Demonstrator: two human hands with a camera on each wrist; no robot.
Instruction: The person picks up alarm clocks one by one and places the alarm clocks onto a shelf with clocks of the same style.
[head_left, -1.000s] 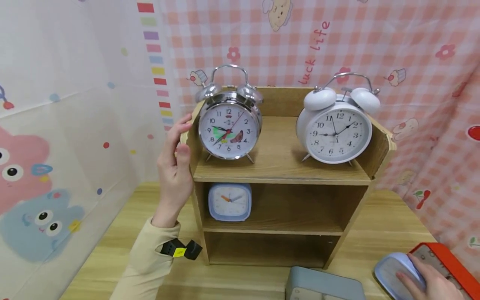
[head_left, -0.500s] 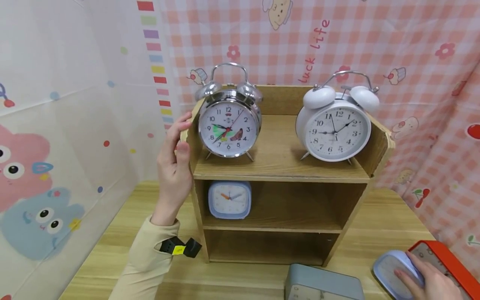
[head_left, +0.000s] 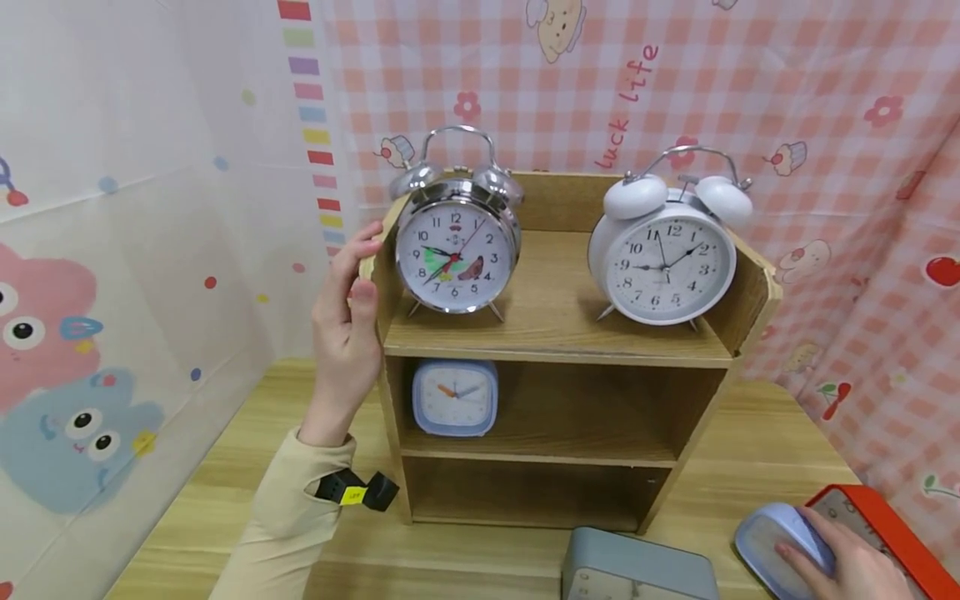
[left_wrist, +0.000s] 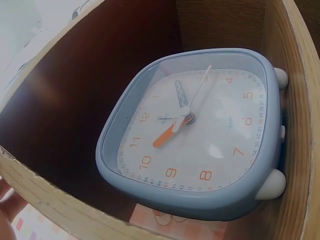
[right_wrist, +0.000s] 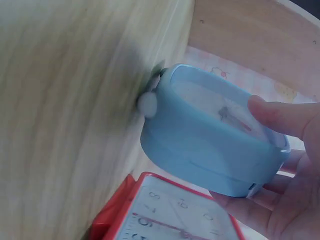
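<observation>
My left hand (head_left: pixel 341 342) rests against the left side panel of a small wooden shelf (head_left: pixel 562 362), fingertips at its upper edge. My right hand (head_left: pixel 855 554) grips a light blue alarm clock (head_left: pixel 765 542) at the lower right; in the right wrist view its thumb lies on the face of the blue clock (right_wrist: pixel 200 135), fingers behind. A similar blue alarm clock (head_left: pixel 455 398) with an orange hour hand stands on the left of the middle shelf. Above it, a silver twin-bell alarm clock (head_left: pixel 456 258) stands left and a white twin-bell alarm clock (head_left: pixel 667 267) right.
A red-framed clock (head_left: pixel 892 525) lies right beside my right hand. A grey box-shaped clock (head_left: pixel 641 562) sits on the wooden table (head_left: pixel 225 500) in front of the shelf. Patterned cloth (head_left: pixel 570 100) hangs behind and at both sides.
The head view has shifted slightly, so the shelf and clocks appear a little further left. Both hands keep their places, the right one with the blue alarm clock.
</observation>
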